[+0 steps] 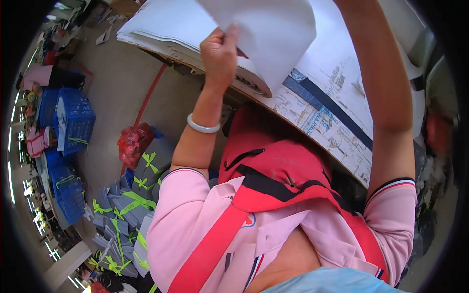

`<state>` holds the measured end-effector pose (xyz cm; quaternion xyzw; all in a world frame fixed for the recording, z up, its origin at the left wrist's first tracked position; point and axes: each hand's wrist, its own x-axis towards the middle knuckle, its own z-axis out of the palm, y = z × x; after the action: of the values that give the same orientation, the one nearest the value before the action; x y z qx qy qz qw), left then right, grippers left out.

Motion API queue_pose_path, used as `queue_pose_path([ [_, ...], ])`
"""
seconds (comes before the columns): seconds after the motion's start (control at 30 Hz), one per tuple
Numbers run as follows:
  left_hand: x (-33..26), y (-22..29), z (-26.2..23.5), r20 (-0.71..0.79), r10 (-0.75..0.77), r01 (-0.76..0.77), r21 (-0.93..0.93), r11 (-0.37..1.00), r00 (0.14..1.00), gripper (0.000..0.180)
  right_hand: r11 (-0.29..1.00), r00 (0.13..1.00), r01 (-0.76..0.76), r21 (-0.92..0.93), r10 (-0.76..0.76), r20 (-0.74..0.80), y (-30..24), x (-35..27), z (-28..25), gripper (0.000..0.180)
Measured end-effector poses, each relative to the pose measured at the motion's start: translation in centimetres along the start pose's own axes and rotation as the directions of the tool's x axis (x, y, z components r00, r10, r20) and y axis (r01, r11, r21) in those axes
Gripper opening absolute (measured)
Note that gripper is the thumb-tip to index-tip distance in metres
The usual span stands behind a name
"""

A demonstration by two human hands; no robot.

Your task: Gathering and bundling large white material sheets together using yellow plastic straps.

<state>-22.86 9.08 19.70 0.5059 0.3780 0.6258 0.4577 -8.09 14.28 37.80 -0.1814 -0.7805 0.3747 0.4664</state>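
Fingers (pixel 229 36) of the left hand (pixel 219 56) are curled and pressed together, pinching the lower left edge of a white sheet (pixel 273 34) that is lifted off the work surface and fills the top middle of the view. A pale bangle (pixel 202 127) circles that wrist, and the forearm rises from a pink sleeve (pixel 183 205). The right forearm (pixel 386 88) reaches up along the right side and leaves the view at the upper edge, so the right hand is out of sight and its fingers cannot be judged. Under the lifted sheet lies a stack of white sheets (pixel 161 27) on a table (pixel 332 122) whose top is covered with printed cardboard crossed by a dark tape stripe; the table edge runs diagonally between the hands and the person's body, and the sheet hides part of the stack behind it. A red apron (pixel 273 166) with black trim hangs against the table edge, its strap crossing the pink shirt. On the floor to the left, well apart from the hand, sit bundles of grey pieces tied with green ribbon (pixel 127 205), a red plastic bag (pixel 132 144) just above them, and blue crates (pixel 73 122) farther left. Other workstations show small and blurred along the left rim.
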Motion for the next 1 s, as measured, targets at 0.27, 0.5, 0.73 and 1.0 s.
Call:
queue_pose_path([
  [0.27, -4.3, -8.5, -11.9, -0.035, -0.586, 0.578, -0.130, 0.806, 0.809, 0.027, 0.843, 0.838, -0.530, -0.087, 0.506, -0.206, 13.8, -13.9, -0.3, 0.035],
  [0.5, -1.5, -7.9, -17.2, -0.279, -0.566, 0.609, 0.095, 0.787, 0.776, 0.027, 0.661, 0.544, -0.745, 0.090, 0.680, -0.491, 15.1, -19.3, -0.3, 0.023],
  [0.73, 9.0, -2.8, -20.7, -0.133, -0.437, 0.456, 0.217, 0.863, 0.890, 0.025, 0.272, 0.608, -0.776, -0.569, 0.560, -0.562, 18.4, -15.9, -5.0, 0.059],
  [1.0, 17.8, -3.8, -19.6, 0.330, -0.549, 0.433, 0.364, 0.825, 0.768, 0.024, 0.123, 0.199, -0.976, -0.178, 0.832, -0.518, 18.2, -12.9, -4.1, 0.071],
])
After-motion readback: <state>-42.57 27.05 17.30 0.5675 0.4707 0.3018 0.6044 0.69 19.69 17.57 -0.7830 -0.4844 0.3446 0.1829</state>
